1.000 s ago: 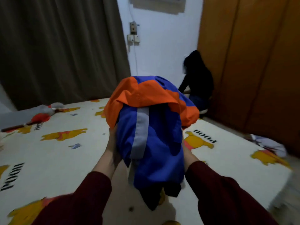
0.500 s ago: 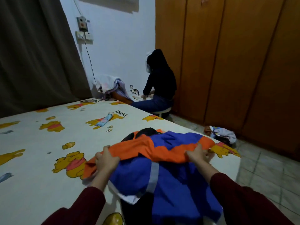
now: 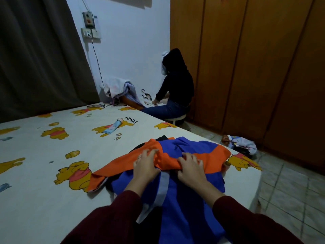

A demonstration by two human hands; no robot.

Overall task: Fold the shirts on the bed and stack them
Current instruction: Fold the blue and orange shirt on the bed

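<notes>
Wooden wardrobe doors (image 3: pixel 255 67) fill the right wall, a dark curtain (image 3: pixel 38 55) covers the left, and a pale blue-white wall (image 3: pixel 126 46) between them carries a switch box and socket (image 3: pixel 90 25) with a cable running down. Tiled floor (image 3: pixel 288 187) lies to the right of the bed.

Bed (image 3: pixel 44 199): large, covered by a white sheet printed with yellow cartoon bears; it takes up the left and centre of the view.

Second person (image 3: pixel 175 88): in dark top and jeans, seated on a low stool at the far corner of the bed, turned away.

Shirt (image 3: pixel 184 199): blue with an orange upper band and a pale grey vertical stripe, lying spread on the near right part of the bed, the lower end reaching toward the wearer. Dark fabric shows under it at the far edge and near the bottom.

Heap of pale cloth (image 3: pixel 119 88) sits against the far wall. Small bundle of clothing (image 3: pixel 241 143) lies on the floor by the wardrobe.

Left hand (image 3: pixel 146 164): on the orange band, fingers curled into the fabric, bunching it. Right hand (image 3: pixel 190 167): just beside it on the same band, fingers likewise curled and gripping a fold. Both sleeves are dark red.

Small tube-like object (image 3: pixel 112 128) lies on the sheet, well apart from the shirt.
</notes>
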